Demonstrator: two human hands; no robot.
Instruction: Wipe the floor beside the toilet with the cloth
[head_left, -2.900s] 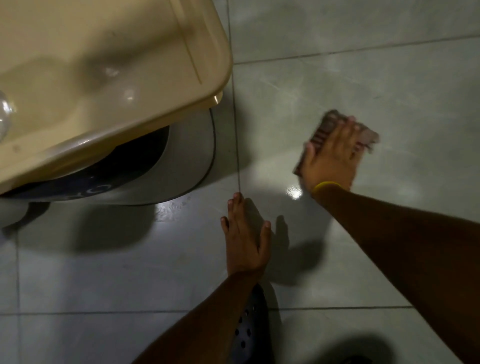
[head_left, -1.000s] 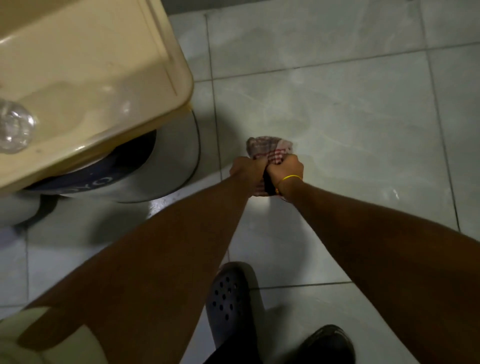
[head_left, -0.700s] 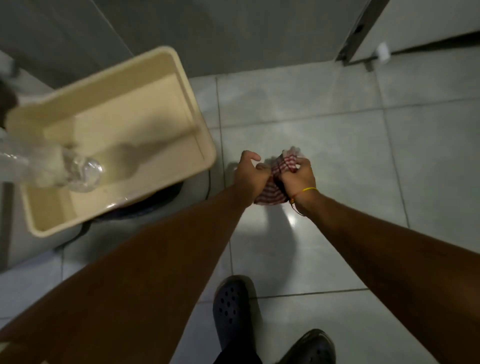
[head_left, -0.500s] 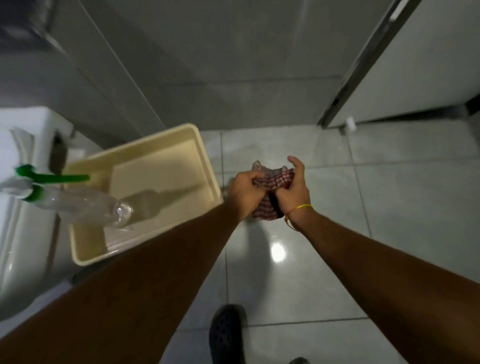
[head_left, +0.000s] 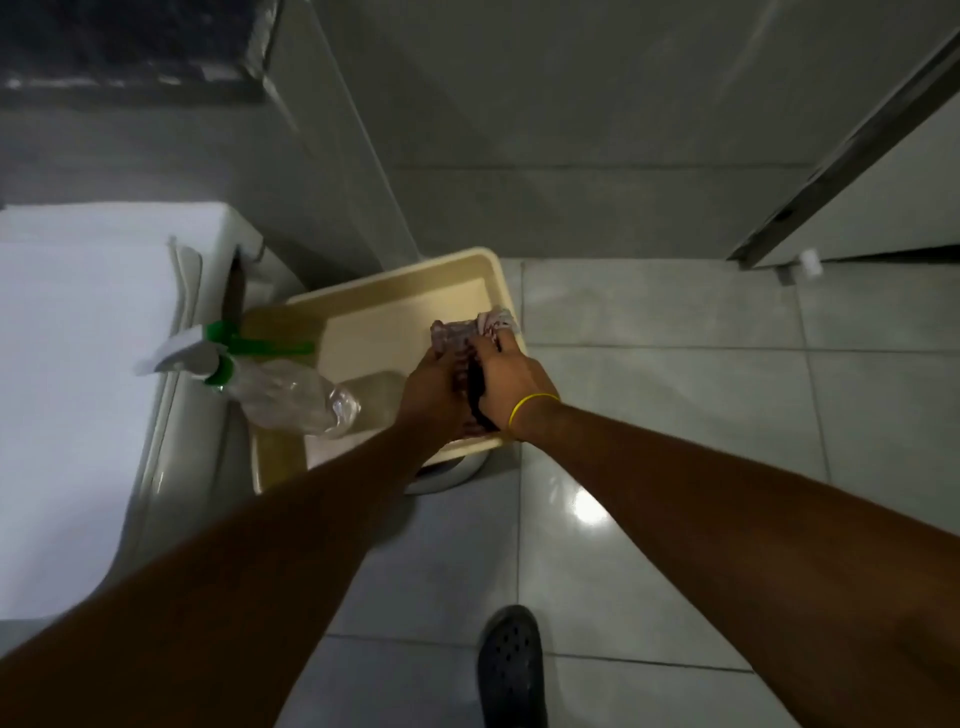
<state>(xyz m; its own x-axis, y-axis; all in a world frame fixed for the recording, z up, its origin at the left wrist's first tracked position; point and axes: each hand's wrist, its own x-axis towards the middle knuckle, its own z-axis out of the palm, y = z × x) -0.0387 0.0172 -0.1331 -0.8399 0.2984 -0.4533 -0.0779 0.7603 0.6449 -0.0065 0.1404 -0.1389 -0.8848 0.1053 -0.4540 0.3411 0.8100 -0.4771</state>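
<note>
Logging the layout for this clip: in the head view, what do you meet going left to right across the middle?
Toilet → spray bottle → beige tub → cloth bunched in both hands, left hand then right hand → bare floor tiles.

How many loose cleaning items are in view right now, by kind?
Cloth: 1, bunched in the left hand and right hand
Spray bottle: 1
Beige tub: 1
Total: 3
</note>
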